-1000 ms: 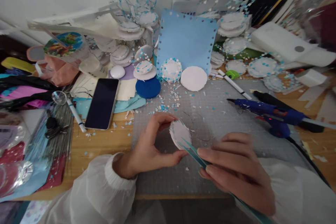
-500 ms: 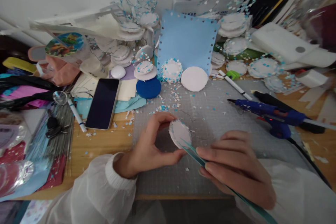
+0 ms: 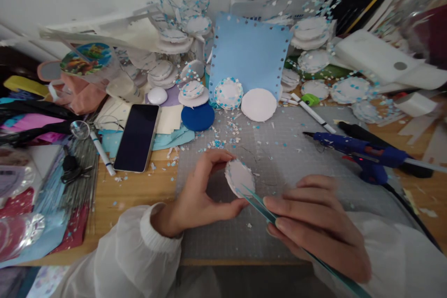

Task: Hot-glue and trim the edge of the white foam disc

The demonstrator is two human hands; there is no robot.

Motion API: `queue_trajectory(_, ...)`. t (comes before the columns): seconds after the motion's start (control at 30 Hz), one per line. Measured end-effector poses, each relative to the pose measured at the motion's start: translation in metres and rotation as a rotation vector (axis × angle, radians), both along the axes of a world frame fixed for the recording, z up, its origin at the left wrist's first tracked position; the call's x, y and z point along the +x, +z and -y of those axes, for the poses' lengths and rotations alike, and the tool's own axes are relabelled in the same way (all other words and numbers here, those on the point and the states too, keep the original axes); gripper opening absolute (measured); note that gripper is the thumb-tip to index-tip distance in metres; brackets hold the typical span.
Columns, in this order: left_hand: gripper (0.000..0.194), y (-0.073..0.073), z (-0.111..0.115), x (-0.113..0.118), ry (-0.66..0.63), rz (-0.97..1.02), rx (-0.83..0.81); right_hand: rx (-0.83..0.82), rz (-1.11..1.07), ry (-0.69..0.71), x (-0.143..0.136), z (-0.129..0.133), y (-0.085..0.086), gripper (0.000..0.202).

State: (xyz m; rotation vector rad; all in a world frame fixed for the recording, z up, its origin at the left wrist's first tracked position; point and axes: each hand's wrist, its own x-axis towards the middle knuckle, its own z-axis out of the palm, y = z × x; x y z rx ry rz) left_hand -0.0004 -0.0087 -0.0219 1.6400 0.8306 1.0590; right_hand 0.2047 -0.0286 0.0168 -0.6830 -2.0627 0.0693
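Note:
A small white disc [image 3: 239, 176] with a rough rim stands tilted between the thumb and fingers of my left hand [image 3: 206, 195], above the grey cutting mat [image 3: 223, 237]. My right hand [image 3: 317, 223] holds teal tweezers [image 3: 262, 209] pinched between thumb and fingers. Their tips are at the lower right part of the disc's face; whether they grip anything there is too small to tell. Beyond my hands lie blue and white paper bits [image 3: 223, 142]. A blue sheet [image 3: 249, 56] stands behind, with a plain white disc [image 3: 259, 104] and a disc edged in blue bits [image 3: 228, 93] before it.
A blue glue gun [image 3: 363, 146] with a cable lies at the right. On the left are a phone [image 3: 137, 137], a white pen [image 3: 102, 152] and keys [image 3: 71, 167]. More decorated discs line the back around a blue round pad [image 3: 197, 117].
My right hand has shifted very slightly to the right with the tweezers. My left hand and the disc have barely moved.

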Motion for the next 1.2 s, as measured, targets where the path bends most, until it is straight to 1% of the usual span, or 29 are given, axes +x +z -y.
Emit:
queue_trajectory(0.17,0.065,-0.001,0.0,0.0,-0.001,-0.009,0.008,0.012,-0.002,0.021,0.001,-0.001,-0.004,0.009)
queue_trajectory(0.6,0.064,0.0,0.0,0.001,0.002,0.035,0.015,-0.012,-0.028,-0.009,0.002,0.004,-0.014,0.014)
queue_trajectory(0.7,0.065,0.0,0.0,0.001,0.003,0.045,0.024,-0.026,-0.021,-0.024,0.002,0.003,-0.013,0.013)
queue_trajectory(0.9,0.066,0.001,0.0,0.001,-0.004,0.035,0.023,-0.008,0.005,-0.006,0.005,0.001,-0.009,0.012)
queue_trajectory(1.0,0.066,0.002,0.0,0.002,-0.006,0.038,0.024,-0.031,-0.01,-0.023,0.003,0.0,-0.007,0.01)
queue_trajectory(1.2,0.069,0.002,0.002,0.001,-0.036,0.022,-0.014,-0.036,-0.035,-0.002,0.001,-0.004,0.0,0.009)
